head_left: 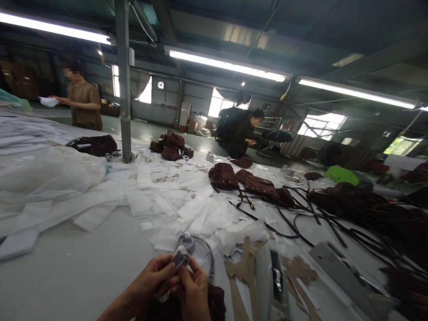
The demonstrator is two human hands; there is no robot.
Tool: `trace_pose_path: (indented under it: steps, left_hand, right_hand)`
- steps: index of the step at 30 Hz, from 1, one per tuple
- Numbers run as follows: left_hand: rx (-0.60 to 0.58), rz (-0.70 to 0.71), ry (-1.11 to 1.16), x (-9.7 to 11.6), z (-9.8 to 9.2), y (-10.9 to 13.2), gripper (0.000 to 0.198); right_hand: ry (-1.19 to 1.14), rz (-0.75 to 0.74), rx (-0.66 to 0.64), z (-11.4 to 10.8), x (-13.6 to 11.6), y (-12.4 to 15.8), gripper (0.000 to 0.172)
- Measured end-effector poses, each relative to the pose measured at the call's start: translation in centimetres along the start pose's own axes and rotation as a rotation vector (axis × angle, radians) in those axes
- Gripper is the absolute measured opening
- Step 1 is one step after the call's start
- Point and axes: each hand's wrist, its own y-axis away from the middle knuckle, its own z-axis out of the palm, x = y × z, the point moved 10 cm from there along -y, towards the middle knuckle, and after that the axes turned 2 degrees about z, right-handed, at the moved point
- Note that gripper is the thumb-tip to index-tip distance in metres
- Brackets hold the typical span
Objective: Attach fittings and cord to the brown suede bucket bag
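Both hands meet at the bottom middle of the head view, fingers pinched on a dark grey strap end (181,255) with whitish, shiny wrapping at its tip. My left hand (157,274) grips it from the left, thumb on top. My right hand (195,285) pinches it from the right, close to the left fingertips. Behind the fingers a wrapped grey strap (210,258) curls on the table in a loop; whether it joins the held end is hard to see. A dark brown bag (216,299) lies under my hands, mostly hidden by them.
On the white table (83,267) lie white paper sheets (95,217), brown paper strips (247,263) and a grey tape dispenser (270,281). Dark brown bags (261,185) with long straps spread rightward. A metal post (123,89) rises behind. Two people stand beyond the table.
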Motion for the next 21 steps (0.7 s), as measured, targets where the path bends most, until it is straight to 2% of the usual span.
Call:
trace_pose_path:
  steps: [5, 8, 13, 16, 19, 21]
  left_hand:
    - [-0.006, -0.054, -0.087, -0.6, -0.4, -0.1, 0.039]
    - [0.024, -0.035, -0.127, -0.2, -0.4, -0.5, 0.045]
    - [0.022, 0.004, -0.076, 1.7, 0.4, -1.7, 0.041]
    - [0.061, -0.037, -0.016, 2.8, -0.5, -2.3, 0.033]
    - [0.095, -0.056, 0.023, 3.6, -1.6, -2.5, 0.029]
    - [0.061, -0.105, 0.025, 3.4, -1.5, -2.5, 0.031]
  right_hand:
    - [0.058, -0.011, 0.062, -1.2, 0.7, -0.6, 0.072]
    - [0.087, -0.020, 0.080, -1.3, 0.2, -0.7, 0.072]
    - [0.166, -0.017, -0.046, 0.6, -2.5, -1.1, 0.065]
    - [0.299, 0.013, -0.153, 1.4, -4.0, -1.2, 0.070]
    - [0.438, -0.048, -0.104, 0.5, -5.9, -1.5, 0.076]
    - [0.502, -0.155, -0.060, 0.1, -7.4, -1.5, 0.069]
